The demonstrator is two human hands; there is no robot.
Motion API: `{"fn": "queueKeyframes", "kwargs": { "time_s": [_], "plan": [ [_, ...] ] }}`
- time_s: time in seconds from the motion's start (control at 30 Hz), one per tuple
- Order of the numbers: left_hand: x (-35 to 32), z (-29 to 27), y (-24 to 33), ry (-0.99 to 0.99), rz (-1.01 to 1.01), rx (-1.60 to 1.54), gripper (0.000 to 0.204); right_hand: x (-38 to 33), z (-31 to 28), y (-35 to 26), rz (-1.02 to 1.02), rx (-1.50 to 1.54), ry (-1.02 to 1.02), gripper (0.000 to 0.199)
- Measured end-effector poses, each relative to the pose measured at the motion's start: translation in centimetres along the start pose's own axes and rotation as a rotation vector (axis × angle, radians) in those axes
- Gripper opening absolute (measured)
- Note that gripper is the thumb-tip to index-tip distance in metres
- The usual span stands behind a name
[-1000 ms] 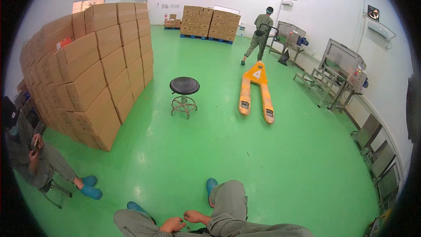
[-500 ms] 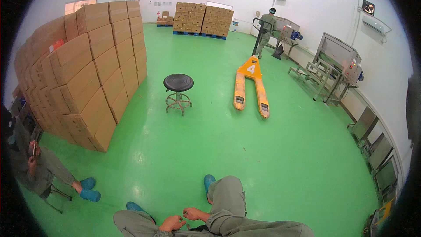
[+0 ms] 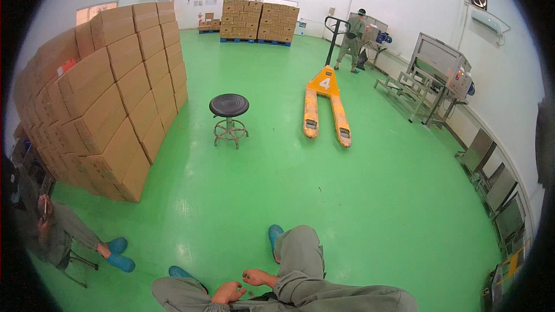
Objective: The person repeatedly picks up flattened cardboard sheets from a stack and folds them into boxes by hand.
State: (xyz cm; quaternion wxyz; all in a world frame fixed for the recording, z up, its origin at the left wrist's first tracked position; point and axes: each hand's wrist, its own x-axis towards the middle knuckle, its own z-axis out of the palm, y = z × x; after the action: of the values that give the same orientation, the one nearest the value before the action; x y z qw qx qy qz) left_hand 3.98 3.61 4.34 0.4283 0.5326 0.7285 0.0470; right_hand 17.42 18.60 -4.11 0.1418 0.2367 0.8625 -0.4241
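My left hand (image 3: pixel 229 293) rests low between my grey-trousered legs, its fingers loosely curled with nothing visible in them. Just right of it and slightly farther out is my right hand (image 3: pixel 259 278), with the forearm against my right thigh (image 3: pixel 302 254). Its fingers are bent inward, and I see no object in them. The two hands are close together but apart. Blue shoe covers (image 3: pixel 276 234) are on my feet.
A black-topped stool (image 3: pixel 229 106) and a yellow pallet jack (image 3: pixel 324 84) stand ahead. Stacked cartons (image 3: pixel 124 92) rise at left, beside a seated person (image 3: pixel 52 225). Another person (image 3: pixel 352 37) stands near steel machines (image 3: pixel 436 69) at right. Farther back are loaded pallets (image 3: pixel 257 21).
The view has shifted slightly, moving the far scene left and up. The person by the pallet jack has stepped right, away from its handle. My hands keep nearly the same pose.
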Motion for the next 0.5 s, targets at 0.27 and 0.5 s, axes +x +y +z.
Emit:
{"fn": "queueKeyframes", "kwargs": {
  "time_s": [0.27, 0.5],
  "plan": [
    [0.08, 0.09, 0.12, -0.029, 0.027, 0.039, 0.056, -0.29, -0.25, -0.07, 0.051, -0.042, -0.004, 0.042],
    [0.81, 0.48, -0.61, -0.037, 0.036, -0.042, 0.055, -0.71, -0.62, -0.62, 0.040, -0.014, -0.003, 0.041]
  ]
}}
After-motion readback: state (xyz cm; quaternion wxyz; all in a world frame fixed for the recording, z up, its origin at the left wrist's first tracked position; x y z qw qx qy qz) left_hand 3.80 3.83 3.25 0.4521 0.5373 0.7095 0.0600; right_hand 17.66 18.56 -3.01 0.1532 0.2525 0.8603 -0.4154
